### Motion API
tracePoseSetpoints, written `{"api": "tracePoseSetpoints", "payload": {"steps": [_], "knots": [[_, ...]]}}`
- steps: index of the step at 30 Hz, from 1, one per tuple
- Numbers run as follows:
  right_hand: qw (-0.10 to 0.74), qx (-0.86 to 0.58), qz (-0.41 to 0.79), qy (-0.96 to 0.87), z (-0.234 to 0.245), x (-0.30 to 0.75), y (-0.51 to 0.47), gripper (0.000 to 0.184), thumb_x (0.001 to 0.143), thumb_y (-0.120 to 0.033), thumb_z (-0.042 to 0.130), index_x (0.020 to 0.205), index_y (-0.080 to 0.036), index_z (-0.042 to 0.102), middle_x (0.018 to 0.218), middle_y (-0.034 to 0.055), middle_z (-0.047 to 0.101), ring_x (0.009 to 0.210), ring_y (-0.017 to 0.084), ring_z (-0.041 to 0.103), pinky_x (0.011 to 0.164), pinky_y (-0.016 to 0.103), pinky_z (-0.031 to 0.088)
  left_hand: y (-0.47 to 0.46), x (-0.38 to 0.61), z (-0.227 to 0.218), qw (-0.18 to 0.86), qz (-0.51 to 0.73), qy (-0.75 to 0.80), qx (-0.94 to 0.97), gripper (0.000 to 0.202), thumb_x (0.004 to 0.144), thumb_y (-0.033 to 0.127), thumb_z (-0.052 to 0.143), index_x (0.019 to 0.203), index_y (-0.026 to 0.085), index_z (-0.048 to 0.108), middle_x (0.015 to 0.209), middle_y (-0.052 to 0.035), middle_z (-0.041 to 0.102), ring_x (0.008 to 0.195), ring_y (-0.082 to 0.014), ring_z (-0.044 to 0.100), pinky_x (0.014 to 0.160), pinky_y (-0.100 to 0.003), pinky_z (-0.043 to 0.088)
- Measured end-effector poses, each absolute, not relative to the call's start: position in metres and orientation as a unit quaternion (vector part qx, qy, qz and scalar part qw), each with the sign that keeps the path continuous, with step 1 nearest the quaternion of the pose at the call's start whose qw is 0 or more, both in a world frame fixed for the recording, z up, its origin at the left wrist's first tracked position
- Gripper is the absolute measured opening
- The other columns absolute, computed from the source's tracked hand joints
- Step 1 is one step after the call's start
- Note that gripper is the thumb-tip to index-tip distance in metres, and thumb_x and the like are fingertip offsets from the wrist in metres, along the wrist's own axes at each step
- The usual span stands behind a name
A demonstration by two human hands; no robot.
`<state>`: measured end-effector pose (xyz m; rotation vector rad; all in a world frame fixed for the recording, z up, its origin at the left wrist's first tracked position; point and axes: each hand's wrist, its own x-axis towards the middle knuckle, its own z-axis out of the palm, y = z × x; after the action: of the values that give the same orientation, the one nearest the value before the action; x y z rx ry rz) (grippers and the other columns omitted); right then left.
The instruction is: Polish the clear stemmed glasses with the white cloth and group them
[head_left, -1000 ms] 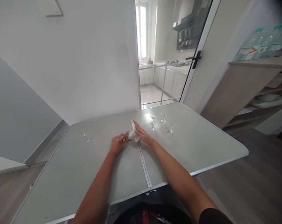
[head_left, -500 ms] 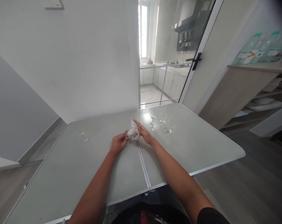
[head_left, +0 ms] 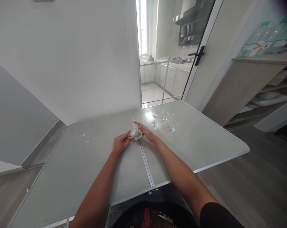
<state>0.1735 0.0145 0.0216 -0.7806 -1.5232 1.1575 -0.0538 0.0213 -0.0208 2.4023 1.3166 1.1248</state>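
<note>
Both my hands meet over the middle seam of a grey folding table (head_left: 86, 171). My left hand (head_left: 121, 145) pinches the stem end of a small clear glass (head_left: 132, 135) lying on its side. My right hand (head_left: 146, 133) presses a white cloth (head_left: 136, 133) around the glass bowl, fingers closed on it. Three small stemmed glasses (head_left: 164, 117) stand upright just right of my right hand. One more clear glass (head_left: 83, 134) stands alone on the table's far left.
A white wall rises behind the table. A glass door with a black handle (head_left: 197, 55) opens onto a kitchen at the back. Wooden shelving (head_left: 259, 85) with bottles on top stands at the right. Grey wood floor surrounds the table.
The cloth has bunched closer round the glass as my right hand turned on it. My view shifted slightly; the hands stayed at the table seam.
</note>
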Motion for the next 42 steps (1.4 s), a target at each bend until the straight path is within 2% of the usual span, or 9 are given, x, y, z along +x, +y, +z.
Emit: {"api": "tracePoseSetpoints", "payload": {"steps": [4, 11, 15, 18, 22, 26, 29, 34, 42], "knots": [[0.511, -0.308, 0.426, -0.68, 0.023, 0.177, 0.019, 0.056, 0.092, -0.062, 0.055, 0.138, -0.031, 0.061, 0.144, 0.0019, 0.058, 0.139, 0.028, 0.047, 0.122, 0.049, 0.026, 0.022, -0.053, -0.019, 0.122, 0.383, 0.446, 0.8, 0.052, 0.085, 0.051, 0.07, 0.131, 0.027, 0.068, 0.07, 0.0026, 0.064, 0.059, -0.01, 0.049, 0.067, -0.023, 0.046], [0.565, -0.311, 0.485, -0.591, 0.016, 0.168, 0.018, 0.053, 0.097, -0.056, 0.051, 0.144, -0.033, 0.054, 0.151, 0.0003, 0.051, 0.14, 0.024, 0.045, 0.12, 0.045, 0.033, 0.022, -0.052, -0.019, 0.12, 0.391, 0.467, 0.784, 0.054, 0.085, 0.05, 0.07, 0.131, 0.022, 0.068, 0.067, 0.0022, 0.062, 0.058, -0.0099, 0.047, 0.064, -0.023, 0.044], [0.51, -0.317, 0.458, -0.656, 0.018, 0.174, 0.02, 0.05, 0.094, -0.057, 0.054, 0.137, -0.032, 0.061, 0.14, 0.0012, 0.061, 0.129, 0.024, 0.054, 0.115, 0.044, 0.038, 0.021, -0.052, -0.017, 0.133, 0.385, 0.452, 0.794, 0.052, 0.084, 0.051, 0.071, 0.129, 0.025, 0.069, 0.069, 0.0013, 0.065, 0.058, -0.0108, 0.049, 0.066, -0.024, 0.046], [0.527, -0.334, 0.426, -0.655, 0.018, 0.176, 0.022, 0.048, 0.093, -0.057, 0.056, 0.133, -0.031, 0.064, 0.129, 0.0025, 0.067, 0.12, 0.025, 0.059, 0.111, 0.044, 0.042, 0.022, -0.051, -0.018, 0.139, 0.389, 0.454, 0.79, 0.052, 0.084, 0.051, 0.071, 0.13, 0.026, 0.069, 0.071, 0.0013, 0.066, 0.059, -0.011, 0.051, 0.067, -0.024, 0.047], [0.576, -0.326, 0.458, -0.593, 0.015, 0.171, 0.022, 0.052, 0.093, -0.058, 0.055, 0.136, -0.032, 0.061, 0.143, 0.0011, 0.058, 0.135, 0.024, 0.049, 0.117, 0.043, 0.037, 0.023, -0.05, -0.021, 0.126, 0.389, 0.457, 0.79, 0.052, 0.084, 0.048, 0.071, 0.13, 0.023, 0.068, 0.068, 0.0019, 0.065, 0.058, -0.0104, 0.051, 0.066, -0.024, 0.046], [0.552, -0.295, 0.488, -0.608, 0.016, 0.168, 0.019, 0.051, 0.094, -0.058, 0.052, 0.137, -0.031, 0.06, 0.15, -0.0006, 0.052, 0.141, 0.024, 0.044, 0.121, 0.046, 0.03, 0.023, -0.05, -0.02, 0.118, 0.393, 0.462, 0.786, 0.052, 0.084, 0.049, 0.072, 0.129, 0.023, 0.069, 0.068, 0.002, 0.065, 0.058, -0.0104, 0.051, 0.066, -0.024, 0.046], [0.538, -0.298, 0.467, -0.636, 0.017, 0.171, 0.02, 0.049, 0.093, -0.059, 0.053, 0.132, -0.031, 0.064, 0.142, 0.001, 0.059, 0.136, 0.024, 0.049, 0.119, 0.044, 0.033, 0.022, -0.05, -0.018, 0.127, 0.401, 0.463, 0.78, 0.052, 0.081, 0.051, 0.074, 0.125, 0.023, 0.072, 0.069, 0.0012, 0.068, 0.058, -0.0113, 0.054, 0.067, -0.025, 0.048], [0.563, -0.333, 0.469, -0.594, 0.013, 0.171, 0.023, 0.053, 0.093, -0.062, 0.051, 0.13, -0.026, 0.065, 0.114, 0.0049, 0.07, 0.111, 0.023, 0.062, 0.102, 0.04, 0.049, 0.023, -0.049, -0.019, 0.134, 0.405, 0.465, 0.776, 0.035, 0.08, 0.051, 0.074, 0.097, 0.021, 0.079, 0.071, -0.0022, 0.072, 0.06, -0.0135, 0.06, 0.067, -0.026, 0.05], [0.568, -0.292, 0.476, -0.605, 0.016, 0.168, 0.021, 0.045, 0.094, -0.058, 0.054, 0.128, -0.032, 0.067, 0.139, 0.0024, 0.061, 0.138, 0.025, 0.047, 0.12, 0.048, 0.031, 0.024, -0.05, -0.021, 0.126, 0.404, 0.463, 0.779, 0.034, 0.081, 0.05, 0.073, 0.097, 0.02, 0.079, 0.071, -0.0024, 0.072, 0.06, -0.0133, 0.059, 0.066, -0.026, 0.049]]}}
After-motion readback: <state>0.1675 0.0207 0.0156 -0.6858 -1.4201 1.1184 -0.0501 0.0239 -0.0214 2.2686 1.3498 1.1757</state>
